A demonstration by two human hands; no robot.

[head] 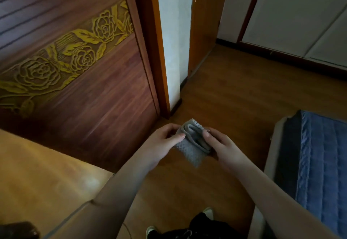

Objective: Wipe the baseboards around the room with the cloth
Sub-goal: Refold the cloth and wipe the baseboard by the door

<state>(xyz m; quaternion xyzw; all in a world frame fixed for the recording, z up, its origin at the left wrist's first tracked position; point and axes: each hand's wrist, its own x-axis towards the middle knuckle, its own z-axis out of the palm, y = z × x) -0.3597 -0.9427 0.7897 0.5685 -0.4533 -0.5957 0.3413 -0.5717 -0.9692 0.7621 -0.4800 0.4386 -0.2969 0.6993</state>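
A folded grey cloth [193, 145] hangs in the air above the wooden floor, in the lower middle of the head view. My left hand [163, 143] grips its left edge, thumb on top. My right hand [223, 148] pinches its right side, thumb pressed on the folded layers. A dark baseboard [176, 106] runs along the foot of the white wall strip just beyond the cloth. Another dark baseboard [281, 55] lines the far wall at the upper right.
A tall wooden wardrobe door with gold rose carving [75, 64] fills the left. A wooden tabletop [47, 175] sits at the lower left. A bed with a blue quilt [319, 163] stands at the right. An open wooden door [203, 23] is ahead. My shoes [208, 213] show at the bottom.
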